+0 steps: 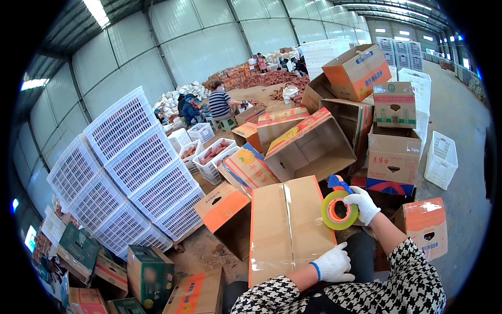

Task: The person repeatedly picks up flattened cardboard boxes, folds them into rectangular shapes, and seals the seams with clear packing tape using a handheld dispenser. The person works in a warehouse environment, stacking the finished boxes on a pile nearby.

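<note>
A cardboard carton (270,219) lies before me, its seam covered by a strip of clear tape. My right hand (361,205), in a white knit glove, grips a blue and orange tape dispenser (340,184) carrying a large roll of yellowish clear tape (328,223), held over the carton's right edge. Lower down, my left hand (331,263), gloved in white with a blue cuff, rests at the carton's near right corner with fingers partly extended. It shows no object in its grasp; whether its underside presses on the carton is hidden.
Open cartons (313,149) pile up beyond and to the right. White plastic crates (157,172) stand stacked at the left, with more cartons (151,271) below them. Crates of sweet potatoes (213,153) stand farther off, near seated people (221,102). A lone white crate (441,161) is at the right.
</note>
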{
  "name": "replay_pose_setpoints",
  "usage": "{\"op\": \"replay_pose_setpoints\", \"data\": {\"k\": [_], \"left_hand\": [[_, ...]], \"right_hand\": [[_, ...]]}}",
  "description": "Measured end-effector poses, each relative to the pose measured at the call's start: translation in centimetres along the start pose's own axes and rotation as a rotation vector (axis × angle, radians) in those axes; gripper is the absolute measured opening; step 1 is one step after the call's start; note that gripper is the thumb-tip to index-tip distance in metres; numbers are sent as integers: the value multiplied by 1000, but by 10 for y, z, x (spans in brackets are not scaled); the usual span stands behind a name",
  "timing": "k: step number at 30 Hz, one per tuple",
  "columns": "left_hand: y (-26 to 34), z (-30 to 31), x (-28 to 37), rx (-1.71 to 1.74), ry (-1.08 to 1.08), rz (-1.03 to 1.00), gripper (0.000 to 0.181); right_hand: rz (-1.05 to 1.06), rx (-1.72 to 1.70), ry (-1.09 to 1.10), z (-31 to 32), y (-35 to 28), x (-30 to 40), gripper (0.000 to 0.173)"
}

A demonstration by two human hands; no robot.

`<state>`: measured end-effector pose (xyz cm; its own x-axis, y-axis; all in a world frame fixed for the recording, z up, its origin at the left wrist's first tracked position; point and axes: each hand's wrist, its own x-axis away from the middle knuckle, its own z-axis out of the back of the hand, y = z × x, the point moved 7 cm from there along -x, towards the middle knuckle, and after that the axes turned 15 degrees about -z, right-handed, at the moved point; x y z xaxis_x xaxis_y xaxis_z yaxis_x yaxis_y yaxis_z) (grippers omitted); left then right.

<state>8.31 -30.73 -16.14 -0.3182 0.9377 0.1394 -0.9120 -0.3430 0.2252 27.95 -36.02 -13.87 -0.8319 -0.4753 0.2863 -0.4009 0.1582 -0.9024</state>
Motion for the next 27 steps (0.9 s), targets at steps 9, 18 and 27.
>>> {"op": "replay_pose_setpoints", "data": {"k": [9,18,27], "left_hand": [[-28,7,188,-126,428,916,65],[-7,-99,382,229,765,1522,48],[-22,60,212,1328,1812,362,99]], "right_hand": [[67,-42,-173,-24,-3,40,64],[235,476,-313,-84,-13,63,77],[612,968,-368,-163,-45,93,75]]}}
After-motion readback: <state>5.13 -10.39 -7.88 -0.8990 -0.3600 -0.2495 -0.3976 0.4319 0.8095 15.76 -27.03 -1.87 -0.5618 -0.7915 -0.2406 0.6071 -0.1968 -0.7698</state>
